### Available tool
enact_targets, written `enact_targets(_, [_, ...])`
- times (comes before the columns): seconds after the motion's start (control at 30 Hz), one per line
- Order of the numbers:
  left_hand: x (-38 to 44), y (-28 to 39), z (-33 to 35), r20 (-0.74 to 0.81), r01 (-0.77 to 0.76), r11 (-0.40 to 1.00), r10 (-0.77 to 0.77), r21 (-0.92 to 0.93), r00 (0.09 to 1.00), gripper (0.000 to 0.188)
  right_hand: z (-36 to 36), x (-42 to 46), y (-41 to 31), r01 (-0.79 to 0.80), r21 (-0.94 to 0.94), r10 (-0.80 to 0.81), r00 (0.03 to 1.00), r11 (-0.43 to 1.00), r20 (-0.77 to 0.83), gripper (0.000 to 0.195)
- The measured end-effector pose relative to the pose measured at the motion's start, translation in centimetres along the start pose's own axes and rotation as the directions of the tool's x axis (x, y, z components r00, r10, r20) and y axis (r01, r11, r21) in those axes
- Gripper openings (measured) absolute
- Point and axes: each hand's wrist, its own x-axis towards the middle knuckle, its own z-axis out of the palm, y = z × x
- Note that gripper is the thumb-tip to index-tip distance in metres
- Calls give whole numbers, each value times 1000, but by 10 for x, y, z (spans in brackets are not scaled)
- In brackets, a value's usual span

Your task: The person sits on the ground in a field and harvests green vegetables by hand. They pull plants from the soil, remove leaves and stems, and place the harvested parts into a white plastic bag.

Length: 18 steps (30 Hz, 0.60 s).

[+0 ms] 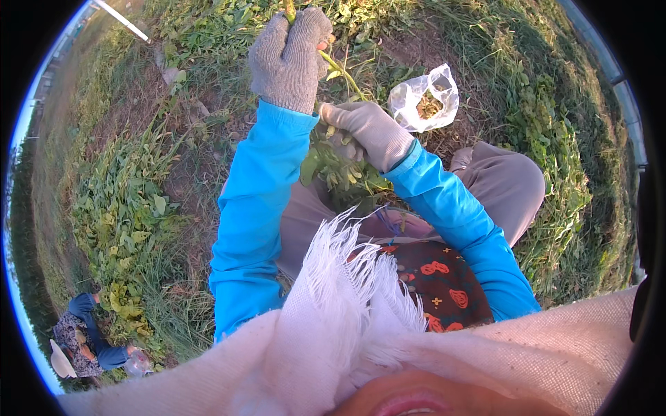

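My left hand, in a grey knit glove, grips the thick green-yellow stem of an uprooted leafy plant near the top of the view. The stem slants down to the right from the fist. My right hand, in a paler glove, curls around pods and leaves of the plant just below. Its fingertips are partly hidden among the foliage. These pods look like bean pods. Right of my right hand, a translucent white plastic bag stands open on the ground with small yellowish pods or plant bits inside.
My bent leg lies right of the plant. Piled cut plants lie to the left, with more greenery to the right. Another person in a pale hat sits at lower left beside a clear bag. A white pole stands at upper left.
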Motion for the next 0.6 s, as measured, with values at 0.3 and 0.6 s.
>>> enact_targets(0.3, [50,-23,-37,-110,77,950,-115,-301,987,29,-8,-25,-16,27,-81,-20,996,996,87,19])
enact_targets(0.6, [69,-21,-98,-369,-13,974,-73,-227,927,27,-144,-32,35,199,614,-153,980,764,-127,19])
